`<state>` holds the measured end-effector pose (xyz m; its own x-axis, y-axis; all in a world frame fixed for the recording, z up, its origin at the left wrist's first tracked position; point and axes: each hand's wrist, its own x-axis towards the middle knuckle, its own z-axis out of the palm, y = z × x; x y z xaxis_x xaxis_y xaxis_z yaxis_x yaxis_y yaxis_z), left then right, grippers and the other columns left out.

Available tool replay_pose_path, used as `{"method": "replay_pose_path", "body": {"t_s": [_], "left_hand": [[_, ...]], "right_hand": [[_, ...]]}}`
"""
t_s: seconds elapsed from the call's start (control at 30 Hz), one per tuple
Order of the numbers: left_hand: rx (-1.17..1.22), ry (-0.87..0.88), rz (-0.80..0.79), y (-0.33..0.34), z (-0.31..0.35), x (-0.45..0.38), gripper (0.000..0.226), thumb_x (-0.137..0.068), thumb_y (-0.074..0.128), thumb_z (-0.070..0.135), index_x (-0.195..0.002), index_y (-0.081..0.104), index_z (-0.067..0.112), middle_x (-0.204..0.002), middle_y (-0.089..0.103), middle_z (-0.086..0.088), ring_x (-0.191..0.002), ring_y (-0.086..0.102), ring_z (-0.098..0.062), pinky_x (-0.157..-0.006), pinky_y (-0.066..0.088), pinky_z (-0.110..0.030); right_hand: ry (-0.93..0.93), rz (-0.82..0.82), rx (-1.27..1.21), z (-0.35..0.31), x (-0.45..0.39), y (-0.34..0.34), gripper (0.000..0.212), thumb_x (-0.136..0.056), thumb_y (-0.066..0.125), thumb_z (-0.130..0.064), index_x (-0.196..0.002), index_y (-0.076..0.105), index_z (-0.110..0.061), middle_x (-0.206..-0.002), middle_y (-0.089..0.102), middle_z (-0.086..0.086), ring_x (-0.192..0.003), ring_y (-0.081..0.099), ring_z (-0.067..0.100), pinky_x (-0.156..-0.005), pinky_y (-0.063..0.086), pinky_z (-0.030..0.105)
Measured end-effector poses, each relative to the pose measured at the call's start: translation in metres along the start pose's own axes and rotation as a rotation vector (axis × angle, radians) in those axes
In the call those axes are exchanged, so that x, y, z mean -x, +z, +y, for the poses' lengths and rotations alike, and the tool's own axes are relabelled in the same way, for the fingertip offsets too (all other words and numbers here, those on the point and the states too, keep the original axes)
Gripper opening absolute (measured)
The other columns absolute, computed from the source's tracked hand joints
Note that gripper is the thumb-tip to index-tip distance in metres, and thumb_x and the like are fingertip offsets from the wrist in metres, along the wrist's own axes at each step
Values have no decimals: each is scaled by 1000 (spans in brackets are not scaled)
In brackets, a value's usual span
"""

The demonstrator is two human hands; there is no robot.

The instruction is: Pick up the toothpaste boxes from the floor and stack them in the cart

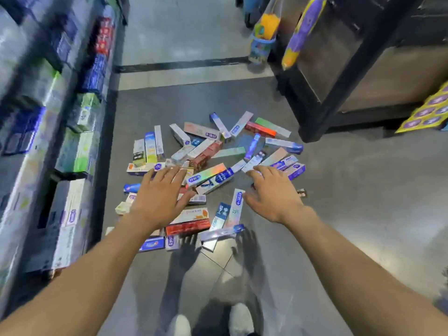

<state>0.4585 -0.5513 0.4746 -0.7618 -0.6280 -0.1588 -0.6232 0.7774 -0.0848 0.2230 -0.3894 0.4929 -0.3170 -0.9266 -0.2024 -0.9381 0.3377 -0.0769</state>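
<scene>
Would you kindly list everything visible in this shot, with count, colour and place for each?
toothpaste boxes: several dozen, mixed blue, red, white, green, scattered in a pile on the floor.
floor: one, grey tiles, with a black stripe across the far part.
shelf: one, stocked with boxed goods, blurred, along the left.
dark stand: one, black-framed, upper right.
hanging toys: a few, yellow, blue, purple, top centre.
yellow display: one, with purple circles, right edge.
shoes: two, white, bottom centre.
left hand: open, above the pile, holding nothing.
right hand: open, above the pile, holding nothing.
</scene>
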Motion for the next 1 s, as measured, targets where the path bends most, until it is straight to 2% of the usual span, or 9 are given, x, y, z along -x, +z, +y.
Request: {"method": "replay_pose_path", "body": {"t_s": [0.23,0.43,0.63,0.83,1.0], "left_hand": [[-73,-35,-49,214,-1,-19,77,-97,9,63,-155,35,20,-158,41,-2,-144,38,-24,-119,25,-49],[-109,-2,-17,337,-15,-36,72,-99,24,62,-156,33,18,-161,37,-4,-143,39,-25,-119,25,-49],[-129,53,-2,396,-18,-46,70,-99,29,61,-157,29,22,-163,33,0,-145,35,-21,-120,22,-47],[-64,49,-1,407,-15,-36,71,-99,26,63,-156,29,21,-161,35,-1,-145,35,-21,-120,24,-48],[-46,23,10,416,-19,-24,72,-98,24,66,-154,31,21,-158,40,-1,-141,39,-22,-117,24,-49]], "right_hand": [[-82,-42,68,-2,-50,215,62,-98,45,-54,-149,39,-18,-149,44,7,-135,41,29,-112,31,41],[-151,-18,121,5,-88,328,60,-97,46,-57,-141,46,-16,-145,48,10,-131,44,32,-108,32,42],[-186,-47,91,-7,-99,387,69,-95,47,-63,-147,41,-19,-148,47,8,-133,44,31,-109,32,40],[-190,-115,103,-13,-92,402,72,-93,48,-66,-146,42,-18,-144,50,10,-126,48,32,-104,38,40],[-206,-178,132,-16,-100,421,73,-90,53,-66,-145,41,-21,-141,51,9,-126,50,30,-108,39,40]]}}
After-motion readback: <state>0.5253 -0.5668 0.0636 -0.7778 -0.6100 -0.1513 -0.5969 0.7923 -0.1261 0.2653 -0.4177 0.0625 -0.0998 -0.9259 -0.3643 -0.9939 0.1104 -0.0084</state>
